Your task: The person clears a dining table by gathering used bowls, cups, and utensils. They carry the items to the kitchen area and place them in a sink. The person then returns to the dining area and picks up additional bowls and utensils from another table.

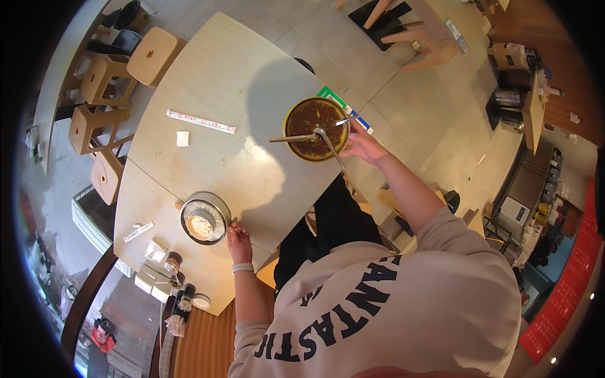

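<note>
My right hand (366, 145) cups the near right side of a yellow-rimmed bowl (285, 124) of dark brown broth with bits floating in it. Several metal utensils rest in this bowl, among them one with a long handle (290, 139) lying over the rim. My left hand (240, 242), a light band at its wrist, is at the table's near edge, fingers curled beside a round metal dish (222, 206). Inside that dish stands a smaller vessel with pale, speckled contents (201, 227). Whether the left fingers grip the dish's rim is unclear.
On the wooden table (198, 80) lie a paper-wrapped chopstick packet (201, 121), a white square packet (183, 138) and a smaller wrapper (139, 231). Condiment jars (173, 262) and a tissue box (153, 283) stand at the lower left. Stools (156, 56) line the far side. Green and blue cards (333, 96) lie behind the bowl.
</note>
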Motion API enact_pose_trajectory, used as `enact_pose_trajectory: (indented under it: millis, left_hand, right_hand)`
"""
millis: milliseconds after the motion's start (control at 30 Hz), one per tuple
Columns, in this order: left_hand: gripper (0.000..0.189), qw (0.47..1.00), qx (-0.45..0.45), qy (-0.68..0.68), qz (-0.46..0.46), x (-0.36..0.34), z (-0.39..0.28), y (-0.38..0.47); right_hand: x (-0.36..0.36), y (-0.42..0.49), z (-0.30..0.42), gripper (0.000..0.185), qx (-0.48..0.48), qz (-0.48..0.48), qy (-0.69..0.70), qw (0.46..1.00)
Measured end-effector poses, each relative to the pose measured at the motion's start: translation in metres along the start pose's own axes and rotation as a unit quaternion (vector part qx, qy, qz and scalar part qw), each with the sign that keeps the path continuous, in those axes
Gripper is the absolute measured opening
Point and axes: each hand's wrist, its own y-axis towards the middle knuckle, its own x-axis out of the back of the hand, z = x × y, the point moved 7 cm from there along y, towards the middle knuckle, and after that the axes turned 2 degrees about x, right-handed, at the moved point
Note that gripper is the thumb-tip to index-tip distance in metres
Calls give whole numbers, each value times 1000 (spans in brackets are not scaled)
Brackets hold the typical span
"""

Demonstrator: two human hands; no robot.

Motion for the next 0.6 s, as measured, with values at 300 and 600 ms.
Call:
enact_pose_trajectory:
  millis: [300,600]
  left_hand:
    - [23,997,-9,-71,7,-43,15,22]
    - [26,999,-2,-17,-47,-58,33,22]
  right_hand:
    - [12,29,-19,79,-17,-23,58,998]
    - [-11,23,1,81,-11,-41,34,999]
